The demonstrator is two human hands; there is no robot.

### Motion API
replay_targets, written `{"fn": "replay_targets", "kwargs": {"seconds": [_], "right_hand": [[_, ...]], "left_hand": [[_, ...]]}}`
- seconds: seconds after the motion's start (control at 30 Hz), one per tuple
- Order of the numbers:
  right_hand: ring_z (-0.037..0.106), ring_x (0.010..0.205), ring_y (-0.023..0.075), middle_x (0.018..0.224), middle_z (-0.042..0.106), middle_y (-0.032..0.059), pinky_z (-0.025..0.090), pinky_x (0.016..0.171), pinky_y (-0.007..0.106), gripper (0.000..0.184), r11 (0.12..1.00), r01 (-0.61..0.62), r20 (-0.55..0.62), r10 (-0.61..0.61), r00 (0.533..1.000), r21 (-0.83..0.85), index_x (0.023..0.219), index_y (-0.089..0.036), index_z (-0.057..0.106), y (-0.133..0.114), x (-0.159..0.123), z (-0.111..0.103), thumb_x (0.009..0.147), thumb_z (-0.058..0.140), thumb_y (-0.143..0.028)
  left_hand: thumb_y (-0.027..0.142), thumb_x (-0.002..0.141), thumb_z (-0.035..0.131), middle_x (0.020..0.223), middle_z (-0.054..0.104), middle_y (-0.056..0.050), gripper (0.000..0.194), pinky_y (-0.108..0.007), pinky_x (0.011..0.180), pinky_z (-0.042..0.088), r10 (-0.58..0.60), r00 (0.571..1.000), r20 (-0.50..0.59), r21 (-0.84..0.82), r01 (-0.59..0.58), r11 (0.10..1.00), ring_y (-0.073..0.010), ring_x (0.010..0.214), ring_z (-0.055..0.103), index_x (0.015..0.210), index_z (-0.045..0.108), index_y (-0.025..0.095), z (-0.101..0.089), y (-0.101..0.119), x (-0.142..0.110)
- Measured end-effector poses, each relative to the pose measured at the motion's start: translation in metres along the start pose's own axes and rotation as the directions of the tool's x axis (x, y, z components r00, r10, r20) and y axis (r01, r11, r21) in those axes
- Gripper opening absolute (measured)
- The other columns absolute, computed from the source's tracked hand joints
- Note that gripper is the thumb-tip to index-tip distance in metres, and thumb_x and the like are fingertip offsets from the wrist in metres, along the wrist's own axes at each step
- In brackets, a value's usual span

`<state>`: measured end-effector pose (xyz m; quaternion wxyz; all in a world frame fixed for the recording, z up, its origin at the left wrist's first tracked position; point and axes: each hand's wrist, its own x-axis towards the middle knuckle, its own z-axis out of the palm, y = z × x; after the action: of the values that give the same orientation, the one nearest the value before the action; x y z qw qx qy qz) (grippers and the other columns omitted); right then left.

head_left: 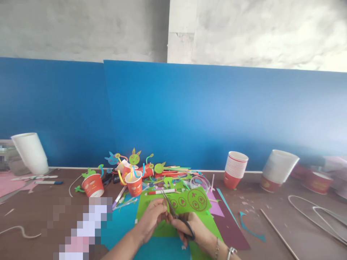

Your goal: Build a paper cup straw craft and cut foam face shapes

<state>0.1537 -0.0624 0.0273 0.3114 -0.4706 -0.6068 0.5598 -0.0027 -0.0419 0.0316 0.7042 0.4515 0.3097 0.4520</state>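
My right hand (188, 225) grips black-handled scissors (175, 213), their blades pointing up and to the left, slightly apart. Beside the blades, my left hand (154, 215) pinches a small bit of green paper (167, 206), partly covered by the fingers. Just behind the scissors is a green paper strip (193, 199) with a round face and smaller heart-marked circles drawn in brown. Whether that strip joins the pinched bit is hidden. Under both hands lie larger green (162, 231) and blue sheets (121, 216). A red-and-white marker (162, 192) rests beyond my left hand.
Decorated red paper cups (134, 184) with green and blue cutouts stand at the back left, another cup (93, 186) beside them. Paper scraps and pipe cleaners (176, 173) are heaped behind. Cup stacks (235, 168) stand right, and a thin stick (278, 233) lies there. A blue partition (189, 115) closes the back.
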Motion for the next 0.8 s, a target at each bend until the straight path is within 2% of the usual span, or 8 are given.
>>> {"fn": "replay_targets", "kwargs": {"seconds": [0.13, 0.37, 0.6, 0.7, 0.8], "right_hand": [[0.034, 0.031, 0.0061, 0.037, 0.044, -0.0047, 0.023, 0.035, 0.020, 0.037, 1.000, -0.010, 0.015, 0.010, 1.000, -0.024, 0.049, -0.018, 0.048, 0.004, 0.001, -0.004, 0.068, 0.055, -0.049], [0.037, 0.034, 0.0070, 0.038, 0.043, -0.0045, 0.022, 0.040, 0.021, 0.042, 0.995, -0.022, 0.044, 0.027, 0.999, -0.100, 0.044, -0.019, 0.046, 0.005, 0.001, -0.010, 0.071, 0.053, -0.051], [0.035, 0.035, 0.0078, 0.038, 0.041, -0.0055, 0.025, 0.040, 0.022, 0.039, 0.992, -0.044, 0.033, 0.048, 0.998, -0.117, 0.044, -0.020, 0.045, 0.004, -0.001, -0.014, 0.071, 0.054, -0.047], [0.037, 0.035, 0.0083, 0.040, 0.044, -0.0055, 0.029, 0.040, 0.022, 0.035, 0.991, -0.063, 0.029, 0.067, 0.997, -0.119, 0.048, -0.020, 0.048, 0.010, 0.001, -0.016, 0.071, 0.057, -0.045], [0.040, 0.035, 0.0084, 0.042, 0.047, -0.0061, 0.032, 0.039, 0.020, 0.028, 0.997, -0.013, 0.027, 0.015, 1.000, -0.076, 0.066, -0.018, 0.058, 0.015, 0.006, -0.016, 0.071, 0.059, -0.045]], "left_hand": [[0.023, 0.064, 0.059, 0.058, 0.063, -0.001, 0.008, -0.024, 0.057, 0.040, -0.020, 1.000, -0.012, -0.032, 0.020, 0.999, -0.0128, 0.056, 0.055, 0.066, 0.059, 0.016, -0.002, 0.000, -0.001], [0.022, 0.065, 0.057, 0.061, 0.065, -0.003, 0.008, -0.024, 0.058, 0.041, -0.011, 0.999, 0.039, -0.046, 0.013, 0.999, -0.0139, 0.058, 0.056, 0.064, 0.059, 0.015, -0.008, -0.004, 0.001], [0.023, 0.064, 0.058, 0.058, 0.064, -0.002, 0.008, -0.025, 0.057, 0.040, -0.024, 0.999, 0.037, -0.035, 0.025, 0.999, -0.0135, 0.056, 0.054, 0.062, 0.060, 0.016, -0.005, 0.001, -0.001], [0.023, 0.064, 0.059, 0.058, 0.064, -0.002, 0.008, -0.025, 0.059, 0.041, -0.027, 0.999, 0.030, -0.021, 0.027, 0.999, -0.0138, 0.057, 0.055, 0.061, 0.060, 0.016, -0.004, 0.002, -0.001], [0.025, 0.064, 0.060, 0.058, 0.063, -0.001, 0.010, -0.025, 0.060, 0.041, -0.008, 1.000, -0.025, -0.016, 0.007, 1.000, -0.0146, 0.059, 0.056, 0.059, 0.057, 0.017, -0.005, 0.000, 0.000]]}}
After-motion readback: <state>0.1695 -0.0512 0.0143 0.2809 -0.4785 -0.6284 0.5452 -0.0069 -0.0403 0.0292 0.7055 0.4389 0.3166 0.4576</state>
